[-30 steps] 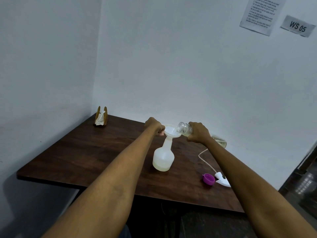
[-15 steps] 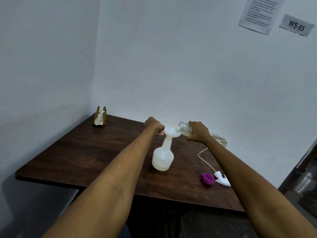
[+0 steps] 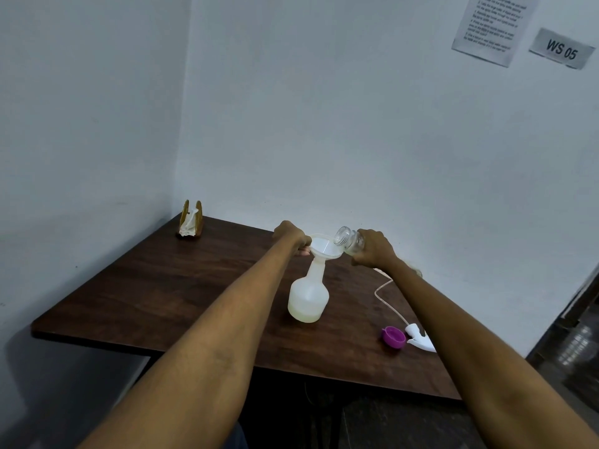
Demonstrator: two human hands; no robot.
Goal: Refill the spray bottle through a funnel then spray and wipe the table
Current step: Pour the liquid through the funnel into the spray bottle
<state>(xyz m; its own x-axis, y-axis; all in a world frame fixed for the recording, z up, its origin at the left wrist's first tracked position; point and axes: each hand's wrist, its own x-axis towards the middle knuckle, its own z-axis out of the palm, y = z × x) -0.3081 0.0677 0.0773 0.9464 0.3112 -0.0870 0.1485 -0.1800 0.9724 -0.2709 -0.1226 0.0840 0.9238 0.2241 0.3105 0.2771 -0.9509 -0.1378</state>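
A white translucent spray bottle [image 3: 308, 296] stands upright mid-table with a little pale liquid at its bottom. A white funnel [image 3: 325, 247] sits in its neck. My left hand [image 3: 291, 236] grips the funnel's left rim. My right hand [image 3: 374, 247] holds a clear bottle [image 3: 348, 238] tilted on its side, its open mouth over the funnel's right edge. The spray head [image 3: 419, 338] with its thin tube lies on the table at the right, partly hidden by my right forearm.
A purple cap [image 3: 393, 337] lies beside the spray head near the table's right front. A wooden holder with white tissue [image 3: 190, 220] stands in the far left corner. White walls close off the brown table [image 3: 162, 286] at left and back.
The clear bottle's mouth has lifted slightly and now points more upward above the funnel. Both hands stay in place.
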